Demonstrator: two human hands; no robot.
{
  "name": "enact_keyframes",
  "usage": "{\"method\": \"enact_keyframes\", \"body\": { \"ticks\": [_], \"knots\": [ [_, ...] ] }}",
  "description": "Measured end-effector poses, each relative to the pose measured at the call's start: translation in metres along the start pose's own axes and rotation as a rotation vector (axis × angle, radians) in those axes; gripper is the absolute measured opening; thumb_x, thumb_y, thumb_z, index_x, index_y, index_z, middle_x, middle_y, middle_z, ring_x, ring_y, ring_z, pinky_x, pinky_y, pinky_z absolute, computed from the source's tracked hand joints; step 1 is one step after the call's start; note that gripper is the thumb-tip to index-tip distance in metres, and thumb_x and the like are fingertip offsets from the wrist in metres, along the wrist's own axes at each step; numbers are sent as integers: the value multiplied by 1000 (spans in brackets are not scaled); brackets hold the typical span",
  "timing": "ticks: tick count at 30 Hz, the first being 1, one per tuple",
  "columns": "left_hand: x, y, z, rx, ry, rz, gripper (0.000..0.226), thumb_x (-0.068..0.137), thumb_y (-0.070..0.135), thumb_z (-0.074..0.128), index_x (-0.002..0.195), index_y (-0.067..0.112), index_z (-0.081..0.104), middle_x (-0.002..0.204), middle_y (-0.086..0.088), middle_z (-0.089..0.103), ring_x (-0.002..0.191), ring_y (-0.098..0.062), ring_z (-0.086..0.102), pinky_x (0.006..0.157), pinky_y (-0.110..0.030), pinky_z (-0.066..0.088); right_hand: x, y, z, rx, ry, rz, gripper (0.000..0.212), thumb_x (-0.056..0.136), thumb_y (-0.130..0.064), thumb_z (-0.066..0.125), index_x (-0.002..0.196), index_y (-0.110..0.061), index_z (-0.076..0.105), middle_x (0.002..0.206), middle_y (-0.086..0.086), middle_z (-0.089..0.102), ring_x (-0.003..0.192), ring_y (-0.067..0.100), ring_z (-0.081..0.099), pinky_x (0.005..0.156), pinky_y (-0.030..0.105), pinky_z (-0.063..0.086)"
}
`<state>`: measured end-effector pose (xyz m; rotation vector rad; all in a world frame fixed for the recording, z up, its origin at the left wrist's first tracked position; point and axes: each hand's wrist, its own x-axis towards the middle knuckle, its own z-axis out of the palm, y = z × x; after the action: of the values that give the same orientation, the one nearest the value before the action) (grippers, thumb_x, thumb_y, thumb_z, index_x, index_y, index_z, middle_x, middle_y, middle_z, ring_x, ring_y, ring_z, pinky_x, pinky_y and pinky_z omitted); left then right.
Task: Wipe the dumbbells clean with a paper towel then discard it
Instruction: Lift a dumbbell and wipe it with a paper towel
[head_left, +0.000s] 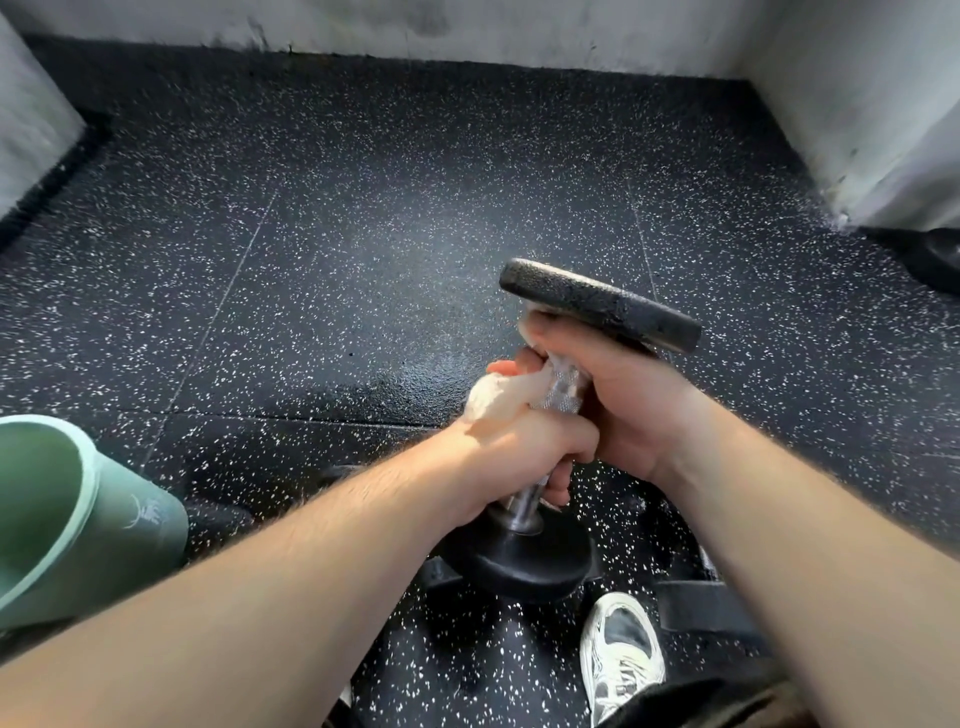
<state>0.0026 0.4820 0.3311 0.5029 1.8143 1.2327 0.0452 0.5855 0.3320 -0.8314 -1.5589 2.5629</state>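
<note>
The left hand (524, 457) is closed in a fist around the lower half of the dumbbell (563, 391) bar, with a crumpled white paper towel (493, 397) trapped between the fingers and the metal. The wad bulges out of the top of the fist at about eleven o'clock. The right hand (623, 405) sits just above and to the right at one o'clock, touching the left. Its fingers are curled round the upper part of the bar, right under the top plate (597, 306). A scrap of white also shows at this hand's upper edge, against the plate.

The dumbbell stands on end and leans, so the black plate tips towards one o'clock. Its round black bottom head (519, 566) rests on the floor (363, 234) at six o'clock from the hands. A short shiny stretch of the handle (522, 506) is bare between the left fist and that head.

The floor is black rubber matting flecked with white. At eight o'clock, by the left forearm, stands an open green bin (124, 519). At five o'clock, near the bottom head, is a white and grey shoe (621, 654), with a black block (701, 605) just beside it that I cannot make out. A dark rounded thing (935, 254) lies at the right edge at two o'clock, cut off by the frame. A scuffed pale wall (467, 26) runs along the far side at twelve.
</note>
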Motion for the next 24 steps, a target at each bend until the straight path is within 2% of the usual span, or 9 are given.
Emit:
{"method": "enact_keyframes", "body": {
  "ticks": [3, 6, 9, 12, 16, 18, 22, 23, 24],
  "knots": [
    [-1, -1, 0, -2, 2, -42, 12, 78, 2, 65, 75, 7, 55, 49, -9, 53, 46, -22, 55, 37, -15, 39, 0, 0, 0, -119, -15, 7, 22, 88, -23, 66, 69, -14, 70, 74, 9, 66, 68, 25, 63, 67, 42, 48],
    [0, 0, -1, -23, 5, -44, 9, 81, -2, 63, 76, 2, 57, 52, -13, 51, 45, -21, 52, 35, -15, 38, -2, 3, 1, -232, -48, -32, 16, 94, -14, 63, 80, -12, 71, 77, 14, 66, 70, 33, 61, 69, 52, 44],
    [3, 1, -2, -41, 39, -71, 17, 83, -3, 62, 68, 1, 57, 51, -11, 49, 43, -18, 51, 35, -15, 38, -2, 5, 5, -278, -96, -55, 23, 95, -14, 63, 76, -20, 75, 70, 8, 67, 50, 28, 59, 49, 36, 45],
    [5, 0, -1, -43, 63, -104, 16, 86, -1, 61, 71, 3, 59, 53, -9, 50, 43, -16, 53, 33, -14, 36, -3, 5, 5, -299, -127, -43, 30, 96, -15, 62, 73, -25, 78, 72, 10, 69, 46, 24, 58, 49, 32, 38],
    [6, 0, 1, -73, 56, -154, 6, 89, 1, 60, 84, 1, 63, 59, -8, 50, 52, -18, 53, 33, -14, 36, -5, 3, 3, -317, -171, -10, 25, 95, -15, 63, 74, -15, 75, 67, 11, 67, 41, 19, 57, 47, 32, 34],
    [7, -2, 2, -73, 55, -171, 9, 90, 2, 59, 81, 1, 61, 58, -8, 50, 52, -17, 53, 33, -13, 35, -3, 7, 2, -338, -136, -3, 16, 95, -16, 64, 81, -11, 72, 65, 11, 66, 39, 19, 56, 46, 32, 35],
    [8, -2, 2, -44, 75, -140, 6, 91, 2, 58, 92, -1, 63, 54, -7, 51, 46, -16, 54, 32, -14, 35, 1, 10, 4, -343, 37, -16, 10, 92, -19, 69, 85, -13, 71, 64, 11, 64, 37, 24, 53, 44, 30, 43],
    [9, -2, 3, -38, 61, -129, 4, 91, 2, 59, 89, 0, 62, 53, -6, 50, 45, -14, 53, 33, -13, 36, 1, 9, 4, -326, 85, -27, 10, 91, -20, 70, 83, -14, 72, 67, 13, 65, 41, 27, 55, 46, 37, 48],
    [9, -2, 3, -29, 41, -112, 6, 90, 2, 60, 84, 2, 61, 51, -5, 50, 44, -13, 52, 34, -13, 37, 2, 8, 5, -310, 136, -36, 13, 90, -20, 70, 79, -14, 72, 71, 15, 67, 49, 30, 60, 51, 49, 53]
  ]
}}
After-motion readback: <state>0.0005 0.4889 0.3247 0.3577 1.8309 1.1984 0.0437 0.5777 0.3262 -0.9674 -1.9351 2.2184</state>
